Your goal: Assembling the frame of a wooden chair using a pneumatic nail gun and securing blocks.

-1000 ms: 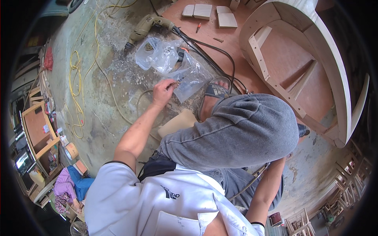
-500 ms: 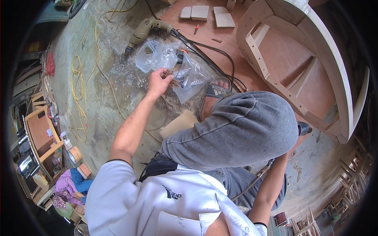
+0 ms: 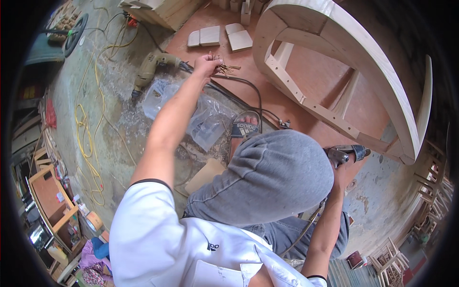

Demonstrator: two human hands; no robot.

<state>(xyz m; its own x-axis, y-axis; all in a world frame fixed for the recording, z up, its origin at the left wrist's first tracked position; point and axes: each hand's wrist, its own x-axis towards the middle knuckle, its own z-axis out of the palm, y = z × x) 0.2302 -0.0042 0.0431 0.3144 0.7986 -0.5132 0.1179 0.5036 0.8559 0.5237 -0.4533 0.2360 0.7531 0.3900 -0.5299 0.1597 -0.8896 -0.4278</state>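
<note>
On my feed, the left hand (image 3: 206,66) has just crossed from the plastic bags to the reddish board (image 3: 248,64), so the screws (image 3: 228,70) are now out over the board instead of over the bags.

I'll sweep left to right from there. Off the board's left edge, on the concrete, the olive drill (image 3: 149,69) lies as it did half a second ago. Between the drill and the board's near edge are the milky bag (image 3: 154,98) and the clear bag (image 3: 205,131); a moment ago the hand was right over the clear one, while now only the forearm passes above them. The left fingers are curled closed on the brass-coloured bunch, its ends sticking out to the right; I can't tell whether any touch the board. Just beyond, on the board, sit the pale wood blocks (image 3: 239,39), nearer the hand than before. The curved wooden frame (image 3: 382,71) takes up the board's right part. All this has slid left in my view, which I judge to be the head turning.

By the board's lower right end, a grey tool (image 3: 338,157) shows more plainly past the knee. The right hand (image 3: 338,171) is beside it, but I can't tell how its fingers grip.
</note>
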